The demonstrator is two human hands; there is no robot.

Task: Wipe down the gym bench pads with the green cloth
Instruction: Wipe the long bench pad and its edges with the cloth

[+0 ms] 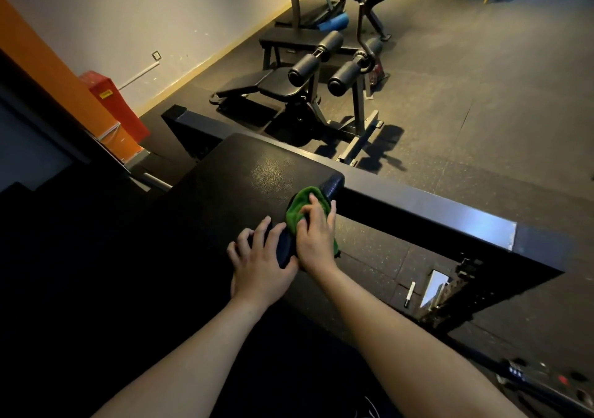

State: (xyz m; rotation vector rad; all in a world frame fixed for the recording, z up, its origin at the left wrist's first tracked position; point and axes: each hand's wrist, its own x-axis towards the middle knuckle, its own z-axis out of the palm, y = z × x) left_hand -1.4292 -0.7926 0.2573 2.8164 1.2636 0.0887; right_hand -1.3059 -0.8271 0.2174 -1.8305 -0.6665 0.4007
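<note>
Green cloth sits bunched on the right edge of the black bench pad, close to its far corner, and the right hand presses down on it with fingers spread and bent over the folds. That placement looks deliberate: the rounded edge of the pad is where the cloth has to wrap over to reach the side face, and part of the fabric shows below the hand, hanging past the edge. The left hand lies just beside the right one, flat on the top of the pad with its fingers splayed wide and holding nothing; it most likely steadies the pad and the person's lean while the other hand rubs. The two hands almost touch at the pad's edge.

A dull sheen on the pad's far half could be dampness or only the light (the picture does not settle it). The near half of the pad is in deep shadow, so how much of it has been wiped cannot be told.

Beyond the pad a dark steel frame beam runs across, and farther off on the rubber floor stands another bench with roller pads, which presumably waits its turn.
</note>
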